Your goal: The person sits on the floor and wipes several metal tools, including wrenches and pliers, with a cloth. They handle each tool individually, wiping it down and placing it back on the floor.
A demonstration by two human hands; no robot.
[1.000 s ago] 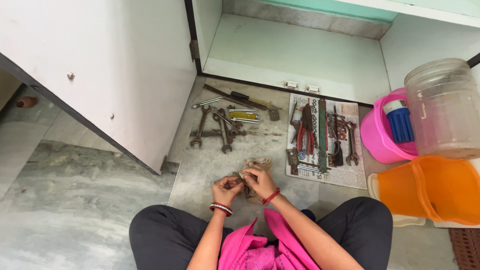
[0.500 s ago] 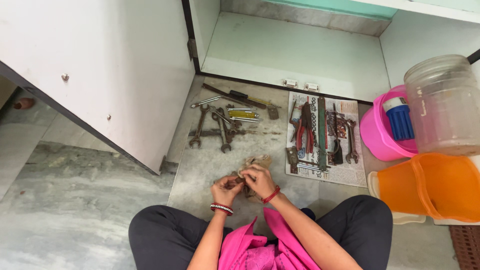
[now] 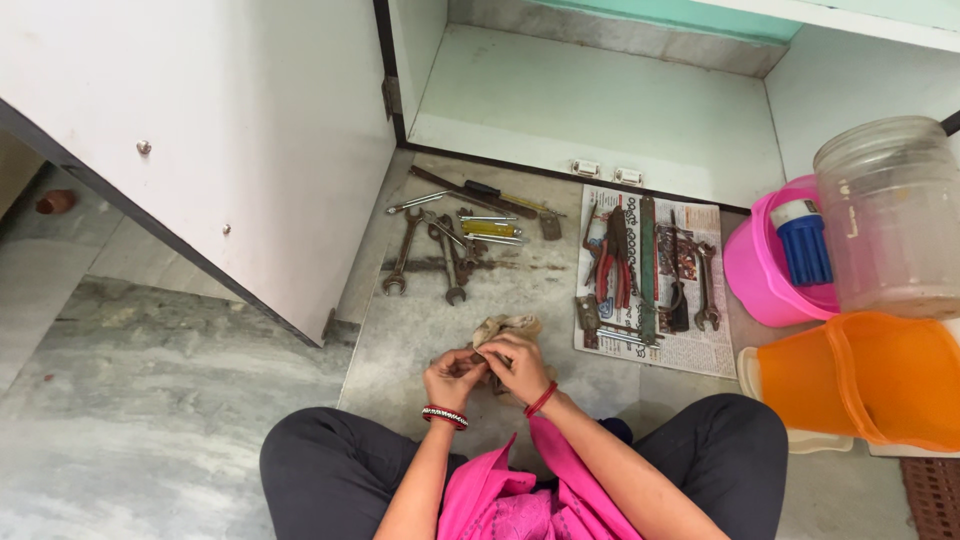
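She sits cross-legged on the floor (image 3: 200,400), both hands together just in front of her knees. The left hand (image 3: 452,377) pinches a small dark metal piece (image 3: 478,357), too small to identify, and the right hand (image 3: 518,362) is closed around a beige rag (image 3: 503,329) pressed against it. It looks like the wiping step. Beyond her hands lie rusty spanners (image 3: 432,252); beyond and to the right, tools on a newspaper (image 3: 690,345). The next move seems to call for turning the piece inside the rag without losing the pinch.

Wrenches (image 3: 430,255), newspaper (image 3: 700,345) (pliers (image 3: 612,268) atop)
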